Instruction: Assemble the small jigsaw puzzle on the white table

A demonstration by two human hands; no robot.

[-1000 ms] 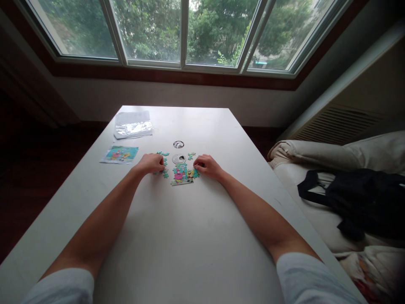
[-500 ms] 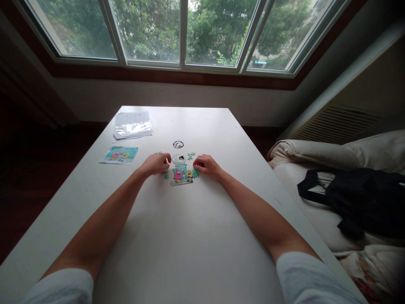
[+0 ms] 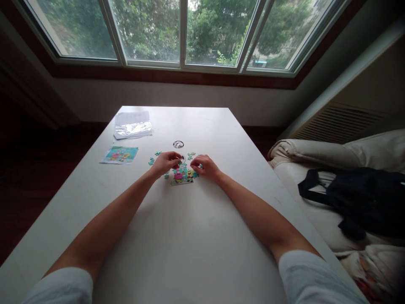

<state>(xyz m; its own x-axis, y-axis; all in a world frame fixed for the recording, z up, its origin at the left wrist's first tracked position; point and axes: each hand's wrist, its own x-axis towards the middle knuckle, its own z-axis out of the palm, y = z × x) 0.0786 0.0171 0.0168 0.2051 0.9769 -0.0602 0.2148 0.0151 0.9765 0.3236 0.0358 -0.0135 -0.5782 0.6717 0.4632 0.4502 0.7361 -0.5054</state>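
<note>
A partly assembled jigsaw puzzle [image 3: 182, 175] with pink, yellow and teal cartoon figures lies at the middle of the white table. My left hand [image 3: 167, 163] is over its upper left edge, thumb and fingers pinched together; whatever lies between the fingertips is too small to make out. At the puzzle's right edge, my right hand [image 3: 206, 166] has its fingers curled and bunched close to teal pieces, its fingertips partly hiding them. Loose teal puzzle pieces [image 3: 151, 161] lie left of my left hand, and more loose pieces [image 3: 191, 156] sit just beyond my right hand.
A round disc [image 3: 178, 144] lies beyond the puzzle; another is mostly covered by my left hand. On the left are a picture sheet [image 3: 119, 155] and a clear plastic bag with papers [image 3: 133, 125]. A sofa with a black bag [image 3: 363, 200] stands right of the table [image 3: 190, 245].
My left hand has moved right, from beside the puzzle to over its upper edge, uncovering loose pieces on the left. My right hand has shifted slightly left.
</note>
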